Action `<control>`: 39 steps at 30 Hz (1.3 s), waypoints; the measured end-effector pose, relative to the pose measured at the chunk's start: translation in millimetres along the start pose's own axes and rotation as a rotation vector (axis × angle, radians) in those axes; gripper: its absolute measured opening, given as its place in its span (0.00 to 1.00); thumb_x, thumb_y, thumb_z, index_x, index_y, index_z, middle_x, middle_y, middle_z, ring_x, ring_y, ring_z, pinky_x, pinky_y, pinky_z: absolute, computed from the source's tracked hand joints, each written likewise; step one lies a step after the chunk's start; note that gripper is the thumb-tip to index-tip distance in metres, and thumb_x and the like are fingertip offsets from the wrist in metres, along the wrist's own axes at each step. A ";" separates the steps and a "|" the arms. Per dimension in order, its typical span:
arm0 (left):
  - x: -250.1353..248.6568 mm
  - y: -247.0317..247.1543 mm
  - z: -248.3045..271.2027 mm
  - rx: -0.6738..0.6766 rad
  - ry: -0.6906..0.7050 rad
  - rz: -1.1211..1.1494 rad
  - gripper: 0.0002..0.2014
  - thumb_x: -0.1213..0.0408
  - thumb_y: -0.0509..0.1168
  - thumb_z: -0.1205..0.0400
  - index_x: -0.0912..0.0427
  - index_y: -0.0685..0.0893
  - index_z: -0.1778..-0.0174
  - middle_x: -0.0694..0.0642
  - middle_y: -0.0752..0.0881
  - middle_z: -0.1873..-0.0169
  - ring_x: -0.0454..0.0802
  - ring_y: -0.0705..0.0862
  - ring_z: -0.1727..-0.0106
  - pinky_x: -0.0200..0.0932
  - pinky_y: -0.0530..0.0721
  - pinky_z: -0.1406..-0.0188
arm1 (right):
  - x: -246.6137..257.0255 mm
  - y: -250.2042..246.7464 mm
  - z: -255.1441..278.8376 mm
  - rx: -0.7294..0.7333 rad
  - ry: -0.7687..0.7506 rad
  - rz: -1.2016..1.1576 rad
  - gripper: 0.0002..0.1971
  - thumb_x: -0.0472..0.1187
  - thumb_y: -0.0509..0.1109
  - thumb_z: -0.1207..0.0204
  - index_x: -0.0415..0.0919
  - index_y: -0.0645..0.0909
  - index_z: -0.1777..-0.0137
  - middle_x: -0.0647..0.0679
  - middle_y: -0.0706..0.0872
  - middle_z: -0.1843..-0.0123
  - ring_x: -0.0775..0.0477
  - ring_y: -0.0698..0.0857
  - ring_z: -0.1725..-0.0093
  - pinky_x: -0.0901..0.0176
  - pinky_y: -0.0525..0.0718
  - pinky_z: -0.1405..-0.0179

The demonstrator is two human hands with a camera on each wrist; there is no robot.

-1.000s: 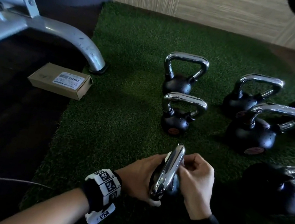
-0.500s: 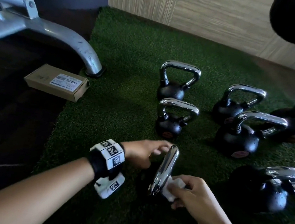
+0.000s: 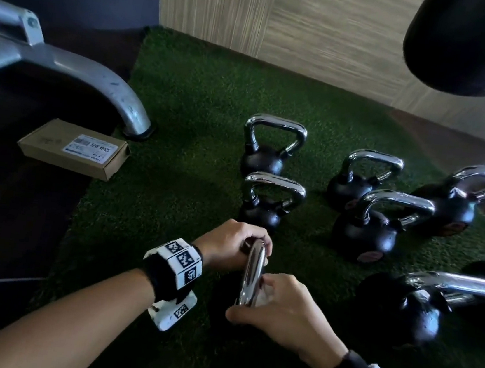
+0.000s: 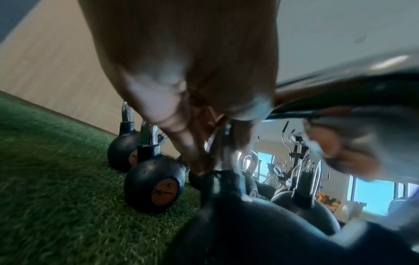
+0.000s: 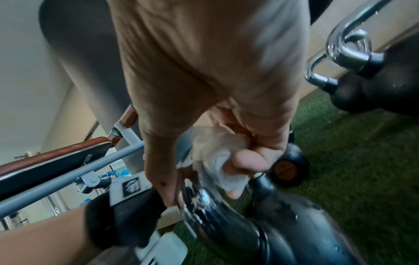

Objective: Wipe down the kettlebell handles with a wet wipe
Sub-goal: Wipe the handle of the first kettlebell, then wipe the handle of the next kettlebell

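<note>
A black kettlebell with a chrome handle (image 3: 252, 276) stands on the green turf right in front of me, its body mostly hidden under my hands. My left hand (image 3: 232, 243) grips the far end of that handle, fingers curled over it. My right hand (image 3: 278, 307) holds a crumpled white wet wipe (image 5: 217, 157) and presses it against the near end of the handle (image 5: 199, 202). In the left wrist view my left hand's fingers (image 4: 192, 143) curl round the chrome handle post (image 4: 221, 148) above the black ball.
Several more chrome-handled kettlebells (image 3: 272, 154) stand on the turf (image 3: 157, 191) ahead and to the right. A cardboard box (image 3: 73, 147) lies at the left by a grey bench leg (image 3: 106, 87). A black punching bag (image 3: 478, 44) hangs top right.
My left hand has moved from beside the handle onto its far end and closed round it. My right hand with the wipe has slid along the near end of the handle.
</note>
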State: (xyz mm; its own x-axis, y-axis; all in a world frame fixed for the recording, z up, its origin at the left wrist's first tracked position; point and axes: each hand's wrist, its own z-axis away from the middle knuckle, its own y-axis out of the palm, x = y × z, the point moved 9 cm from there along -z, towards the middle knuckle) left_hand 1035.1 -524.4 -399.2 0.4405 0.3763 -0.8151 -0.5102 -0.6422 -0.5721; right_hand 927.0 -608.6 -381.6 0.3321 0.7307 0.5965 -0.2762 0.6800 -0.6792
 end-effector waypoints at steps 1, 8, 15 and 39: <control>2.6 -5.3 6.6 -0.067 -0.001 -0.001 0.06 0.61 0.75 0.22 0.45 0.88 0.54 0.43 0.91 0.61 0.36 0.89 0.58 0.34 0.85 0.56 | 1.5 -6.3 0.6 -0.011 -0.030 0.064 0.21 0.59 0.88 0.46 0.45 0.86 0.63 0.57 0.82 0.71 0.64 0.79 0.73 0.71 0.72 0.75; 3.9 -30.3 64.1 -0.305 0.036 -0.149 0.12 0.52 0.80 0.28 0.48 0.85 0.55 0.39 0.89 0.62 0.34 0.87 0.58 0.40 0.86 0.56 | -3.8 -57.2 3.8 -0.142 -0.293 0.310 0.13 0.46 0.85 0.40 0.51 0.92 0.55 0.56 0.89 0.63 0.65 0.84 0.59 0.68 0.82 0.57; 3.3 -23.4 86.5 -0.343 -0.033 -0.130 0.16 0.46 0.82 0.30 0.46 0.84 0.55 0.38 0.89 0.60 0.35 0.88 0.56 0.38 0.87 0.55 | -14.4 -60.8 -2.2 -0.268 -0.523 0.315 0.24 0.41 0.88 0.33 0.48 0.91 0.35 0.60 0.91 0.44 0.59 0.88 0.42 0.67 0.84 0.38; 151.1 -32.1 -74.4 -0.227 -0.375 0.191 0.37 0.44 0.84 0.31 0.44 0.79 0.26 0.44 0.83 0.31 0.43 0.82 0.29 0.48 0.79 0.24 | 21.5 -155.7 -135.2 -0.172 -0.129 -0.289 0.09 0.32 0.76 0.29 0.33 0.90 0.49 0.36 0.90 0.55 0.49 0.88 0.56 0.52 0.89 0.47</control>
State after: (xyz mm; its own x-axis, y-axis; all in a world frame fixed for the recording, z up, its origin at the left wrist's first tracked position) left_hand 1173.0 -496.7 -497.2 0.0365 0.4252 -0.9044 -0.3635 -0.8373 -0.4083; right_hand 1099.0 -707.0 -320.9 0.2548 0.5185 0.8162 -0.0277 0.8476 -0.5298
